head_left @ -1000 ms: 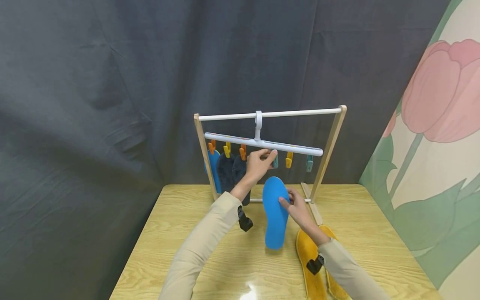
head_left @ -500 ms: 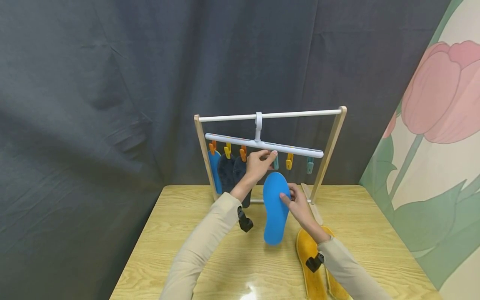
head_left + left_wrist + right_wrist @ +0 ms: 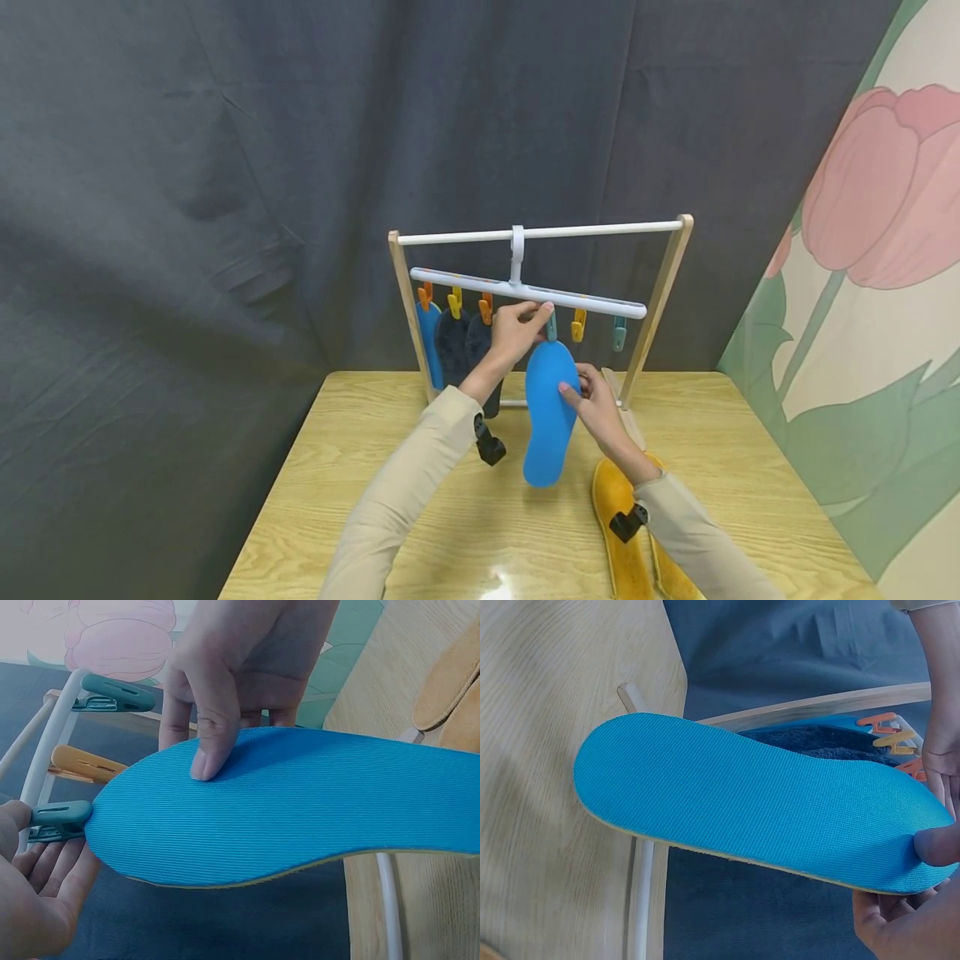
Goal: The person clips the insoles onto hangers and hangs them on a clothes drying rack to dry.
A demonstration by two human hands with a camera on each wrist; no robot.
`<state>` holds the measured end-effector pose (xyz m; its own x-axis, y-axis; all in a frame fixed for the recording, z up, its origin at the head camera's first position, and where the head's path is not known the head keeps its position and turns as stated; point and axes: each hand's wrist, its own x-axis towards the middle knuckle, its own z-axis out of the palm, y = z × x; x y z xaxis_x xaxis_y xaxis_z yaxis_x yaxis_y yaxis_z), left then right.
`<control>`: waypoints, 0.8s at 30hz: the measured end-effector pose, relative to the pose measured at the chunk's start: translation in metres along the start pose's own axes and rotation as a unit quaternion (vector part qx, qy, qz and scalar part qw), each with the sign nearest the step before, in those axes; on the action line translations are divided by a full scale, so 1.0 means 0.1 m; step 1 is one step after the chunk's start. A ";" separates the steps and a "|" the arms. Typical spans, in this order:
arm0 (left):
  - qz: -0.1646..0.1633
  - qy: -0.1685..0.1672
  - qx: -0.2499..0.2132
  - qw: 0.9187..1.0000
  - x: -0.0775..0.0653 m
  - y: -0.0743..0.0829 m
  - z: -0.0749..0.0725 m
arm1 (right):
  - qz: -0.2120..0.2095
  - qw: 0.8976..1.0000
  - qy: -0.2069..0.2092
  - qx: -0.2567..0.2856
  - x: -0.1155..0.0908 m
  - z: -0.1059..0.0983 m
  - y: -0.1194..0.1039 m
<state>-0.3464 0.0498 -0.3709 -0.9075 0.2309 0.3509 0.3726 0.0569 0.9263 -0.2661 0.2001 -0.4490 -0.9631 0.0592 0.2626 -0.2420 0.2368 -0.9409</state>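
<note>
A blue insole [image 3: 550, 425] with a ribbed surface hangs from my right hand [image 3: 598, 410], which pinches its side between thumb and fingers. My left hand [image 3: 513, 332] pinches a teal clothespin [image 3: 552, 326] under the white hanger bar [image 3: 592, 302]. In the left wrist view, the rounded end of the insole [image 3: 247, 802] meets the mouth of the clothespin [image 3: 61, 816]; whether the jaws grip it I cannot tell. To the left, another blue insole [image 3: 429, 342] and two dark fuzzy insoles [image 3: 452, 346] hang from orange and yellow clothespins.
The hanger hooks over a wooden rack's white top rod [image 3: 600, 230]. A yellow clothespin [image 3: 578, 325] and another teal clothespin [image 3: 619, 332] hang further right. Two mustard insoles [image 3: 622, 517] lie on the wooden table [image 3: 360, 500] below my right arm. A dark curtain [image 3: 300, 167] stands behind.
My right hand has raised the blue insole until its top end meets the teal clothespin, and its lower end has swung slightly left. My left hand keeps its place on the clothespin.
</note>
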 end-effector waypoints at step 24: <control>0.022 0.007 0.058 0.998 0.01 -0.06 -0.01 | -0.005 0.999 0.000 0.033 0.07 0.04 -0.10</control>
<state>-0.3499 0.0488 -0.3761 -0.8919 0.2218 0.3941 0.4320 0.1597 0.8876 -0.2709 0.1940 -0.4383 -0.9605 0.0561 0.2726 -0.2595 0.1732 -0.9501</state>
